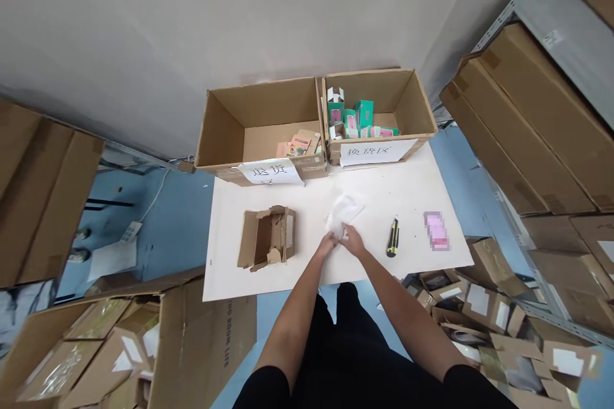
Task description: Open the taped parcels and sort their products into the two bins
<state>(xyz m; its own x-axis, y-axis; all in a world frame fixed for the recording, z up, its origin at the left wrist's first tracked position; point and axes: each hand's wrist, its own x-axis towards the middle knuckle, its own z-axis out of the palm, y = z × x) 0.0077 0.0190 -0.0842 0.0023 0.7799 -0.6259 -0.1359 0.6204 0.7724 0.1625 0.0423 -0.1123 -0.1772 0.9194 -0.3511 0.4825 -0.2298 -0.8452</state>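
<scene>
A soft white wrapping, perhaps a thin bag or foam sheet, lies on the white table in front of me. My left hand is closed on its near left edge. Just beside it, my right hand pinches the near right edge, the two hands almost touching. Whether anything is inside the wrapping, I cannot tell. To the left sits an opened, torn cardboard box with its flaps out. A yellow and black utility knife rests to the right of my hands.
Two large cardboard bins stand at the table's back: the left bin holds flat packets, the right bin several green-and-pink boxes. A blurred pink item lies at the right. Boxes fill a carton at lower left and a pile at lower right.
</scene>
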